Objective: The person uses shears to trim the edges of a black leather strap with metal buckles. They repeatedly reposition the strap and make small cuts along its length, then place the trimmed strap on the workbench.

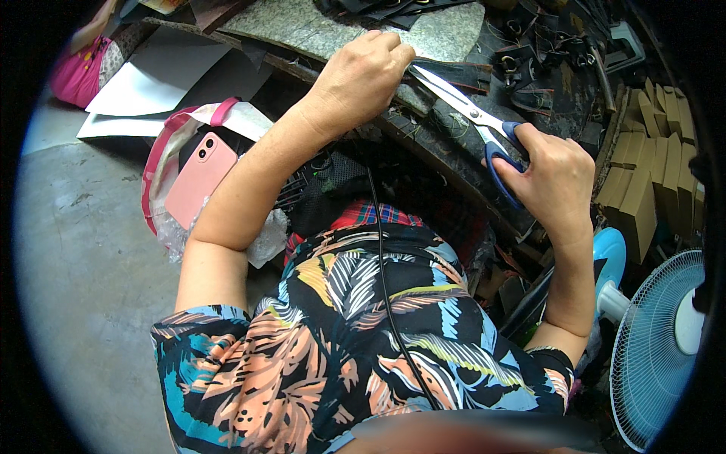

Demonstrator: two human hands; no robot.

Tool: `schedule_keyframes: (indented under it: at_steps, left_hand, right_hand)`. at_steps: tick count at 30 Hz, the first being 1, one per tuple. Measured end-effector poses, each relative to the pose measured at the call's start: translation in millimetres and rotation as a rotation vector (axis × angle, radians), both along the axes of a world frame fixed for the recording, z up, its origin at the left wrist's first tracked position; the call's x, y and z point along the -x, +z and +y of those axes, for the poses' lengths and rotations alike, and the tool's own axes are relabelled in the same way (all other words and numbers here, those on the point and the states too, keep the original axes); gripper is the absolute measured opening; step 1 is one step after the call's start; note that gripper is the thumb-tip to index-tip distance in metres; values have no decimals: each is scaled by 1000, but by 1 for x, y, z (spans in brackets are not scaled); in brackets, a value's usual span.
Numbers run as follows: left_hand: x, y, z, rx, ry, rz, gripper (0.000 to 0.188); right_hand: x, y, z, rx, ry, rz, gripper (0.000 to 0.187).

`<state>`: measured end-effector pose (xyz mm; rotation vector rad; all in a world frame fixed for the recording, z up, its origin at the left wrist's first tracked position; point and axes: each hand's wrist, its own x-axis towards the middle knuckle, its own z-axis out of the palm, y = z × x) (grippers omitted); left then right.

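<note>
My right hand grips a pair of scissors with dark blue handles, fingers through the loops. The silver blades point up and left, and their tips are close to the fingers of my left hand. That hand is closed above the edge of the worktable; what its fingers hold, if anything, is hidden. Just to its right, behind the blades, lies a dark flat strip. More black straps lie on a pale stone slab beyond the left hand.
Black straps with metal rings cover the table's right part. Cardboard pieces stand at the right, above a blue fan. At left, a pink phone rests on a pink-edged bag, near white sheets. A black cable hangs over my front.
</note>
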<state>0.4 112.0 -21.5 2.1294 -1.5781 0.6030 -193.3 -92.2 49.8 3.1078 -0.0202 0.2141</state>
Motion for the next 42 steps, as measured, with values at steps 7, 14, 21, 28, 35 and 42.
schedule_keyframes:
  at_steps: [7, 14, 21, 28, 35, 42]
  left_hand:
    - [-8, -9, -2, 25, -12, 70, 17]
    - [-8, -7, -4, 97, -19, 155, 12]
    - [11, 2, -26, 87, -115, 10, 32]
    - [9, 9, -14, -89, -103, 50, 28]
    - [15, 34, 1, 16, -113, 61, 16]
    - [-9, 34, 2, -211, 152, 654, 20]
  right_hand:
    - [-5, 2, -1, -4, 55, -18, 33]
    - [-1, -6, -8, -28, 104, -34, 34]
    - [24, 2, -35, -155, -285, -63, 31]
    - [27, -4, -36, -152, -265, -63, 30]
    - [20, -12, -33, -155, -183, -117, 33]
    - [25, -11, -35, -303, -225, -158, 31]
